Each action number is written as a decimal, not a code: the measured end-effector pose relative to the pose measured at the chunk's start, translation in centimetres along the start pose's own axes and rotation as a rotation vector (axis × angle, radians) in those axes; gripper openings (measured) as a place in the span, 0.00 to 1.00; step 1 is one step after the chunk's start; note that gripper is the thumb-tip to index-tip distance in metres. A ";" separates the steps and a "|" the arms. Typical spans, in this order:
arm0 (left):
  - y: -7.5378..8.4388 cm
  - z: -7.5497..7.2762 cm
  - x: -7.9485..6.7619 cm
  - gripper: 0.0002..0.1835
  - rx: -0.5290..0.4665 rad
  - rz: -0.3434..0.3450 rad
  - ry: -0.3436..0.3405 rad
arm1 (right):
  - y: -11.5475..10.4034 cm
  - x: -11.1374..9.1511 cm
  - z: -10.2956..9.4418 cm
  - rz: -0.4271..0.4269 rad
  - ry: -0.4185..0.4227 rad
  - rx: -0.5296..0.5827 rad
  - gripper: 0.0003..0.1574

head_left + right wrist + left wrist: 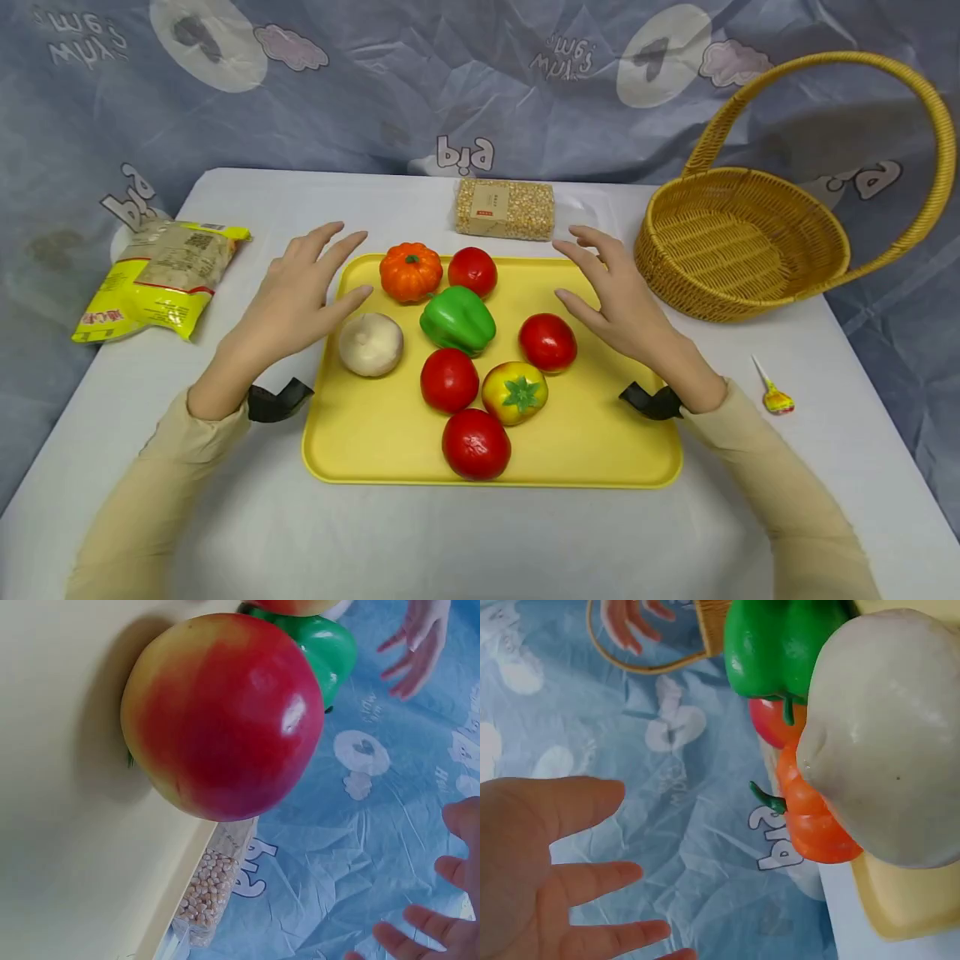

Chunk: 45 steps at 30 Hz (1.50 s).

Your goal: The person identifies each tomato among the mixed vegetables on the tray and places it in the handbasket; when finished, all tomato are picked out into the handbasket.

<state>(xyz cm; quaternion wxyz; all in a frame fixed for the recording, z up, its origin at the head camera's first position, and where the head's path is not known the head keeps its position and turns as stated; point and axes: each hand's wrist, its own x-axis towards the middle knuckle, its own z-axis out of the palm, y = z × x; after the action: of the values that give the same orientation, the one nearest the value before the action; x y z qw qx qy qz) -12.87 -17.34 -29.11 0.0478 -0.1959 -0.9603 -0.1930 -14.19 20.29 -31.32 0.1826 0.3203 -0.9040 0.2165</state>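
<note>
Left of centre in the head view, near the left hand [294, 298], sits a round, cream-white vegetable [371, 346], its small knob facing up. Right of centre, near the right hand [628, 312], lies a glossy red fruit [548, 342], yellow on one side.

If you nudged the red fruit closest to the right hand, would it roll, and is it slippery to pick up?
The red fruit looks nearly round, so a push would probably set it rolling across the flat yellow tray. Its glossy highlights suggest smooth skin that might slip a little when gripped. No dents show, so it is likely fairly firm.
</note>
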 end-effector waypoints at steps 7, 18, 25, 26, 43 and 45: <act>-2.7 0.8 -1.3 0.25 -0.200 -0.068 0.093 | 0.2 -1.4 -0.4 -0.016 0.128 0.113 0.30; -8.0 3.2 -1.5 0.29 -0.373 -0.188 -0.227 | 1.9 -3.2 -0.3 0.037 0.058 0.329 0.31; -9.4 5.2 -1.4 0.31 -0.550 -0.174 -0.330 | 3.1 -3.5 0.5 0.140 -0.158 0.469 0.32; -9.5 5.4 -1.4 0.31 -0.559 -0.169 -0.329 | 3.2 -3.6 0.6 0.149 -0.188 0.491 0.32; -11.3 7.2 -1.1 0.32 -0.813 -0.152 -0.313 | 4.1 -4.3 2.6 0.192 -0.508 0.577 0.43; -11.5 7.2 -1.3 0.32 -0.816 -0.158 -0.309 | 4.0 -4.2 2.9 0.192 -0.523 0.583 0.44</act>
<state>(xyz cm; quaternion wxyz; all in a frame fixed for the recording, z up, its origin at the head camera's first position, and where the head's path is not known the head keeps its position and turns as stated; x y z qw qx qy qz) -16.33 -24.81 -40.00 -0.1926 -0.1513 -0.8132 -0.5279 -14.31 23.75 -36.84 -0.1733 0.3169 -0.8464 0.3912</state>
